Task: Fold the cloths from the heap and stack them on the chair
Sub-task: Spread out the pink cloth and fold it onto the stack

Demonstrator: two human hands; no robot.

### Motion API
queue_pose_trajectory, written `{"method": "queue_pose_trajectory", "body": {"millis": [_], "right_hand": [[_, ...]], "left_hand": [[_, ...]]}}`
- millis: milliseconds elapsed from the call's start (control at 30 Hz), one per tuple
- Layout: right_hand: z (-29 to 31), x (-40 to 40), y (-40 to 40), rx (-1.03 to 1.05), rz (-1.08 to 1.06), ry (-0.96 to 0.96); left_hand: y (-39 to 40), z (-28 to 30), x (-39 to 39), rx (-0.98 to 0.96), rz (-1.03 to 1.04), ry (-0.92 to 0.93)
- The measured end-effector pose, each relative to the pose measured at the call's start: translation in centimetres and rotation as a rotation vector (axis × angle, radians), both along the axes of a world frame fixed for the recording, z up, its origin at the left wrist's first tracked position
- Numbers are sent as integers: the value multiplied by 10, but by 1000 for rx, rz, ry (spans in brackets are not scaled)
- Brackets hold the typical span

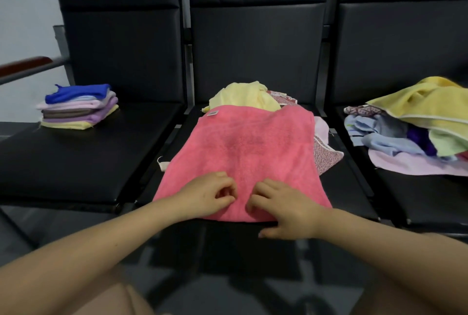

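Left hand (210,194) and right hand (283,209) rested close together on near edge of pink towel (243,157), fingers curled, pinching fabric. Towel lay spread over middle chair seat (354,188). Behind it: yellow cloth (240,95). Far left seat: folded stack (78,107). Right seat: unfolded heap (415,127).

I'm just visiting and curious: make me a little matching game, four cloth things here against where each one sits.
Things:
1. folded stack
2. pink towel
3. unsorted heap
4. pale yellow cloth

Places:
A. right seat
B. middle seat, spread flat under both hands
C. left seat
D. middle seat, bunched behind the towel

Pairs: 1-C, 2-B, 3-A, 4-D
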State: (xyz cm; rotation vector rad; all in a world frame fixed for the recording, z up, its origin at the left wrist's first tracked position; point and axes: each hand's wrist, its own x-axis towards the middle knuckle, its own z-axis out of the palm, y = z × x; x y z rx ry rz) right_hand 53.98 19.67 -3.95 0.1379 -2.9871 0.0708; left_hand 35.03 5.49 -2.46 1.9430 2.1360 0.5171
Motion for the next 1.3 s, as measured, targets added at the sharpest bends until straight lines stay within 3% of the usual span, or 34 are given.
{"method": "queue_pose_trajectory", "body": {"millis": [100,267,400,500,633,833,1033,1300], "right_hand": [[0,-3,3,-15,55,32],[10,-6,7,-342,-74,73],[18,-12,12,-555,-193,90],[21,-13,15,-513,-211,127],[29,-9,25,-104,-181,59],[63,19,71,-470,-412,219],[66,41,80,-650,-434,334],[39,20,52,-693,-604,303]], "left_hand": [[-3,0,-4,7,-60,-17],[-7,1,-2,30,-104,-11],[-6,-3,2,58,-92,139],[1,1,-3,148,-59,97],[5,16,-19,244,34,54],[-4,33,-62,144,44,215],[-20,37,-92,187,169,-49],[-15,31,-87,259,231,-162]]}}
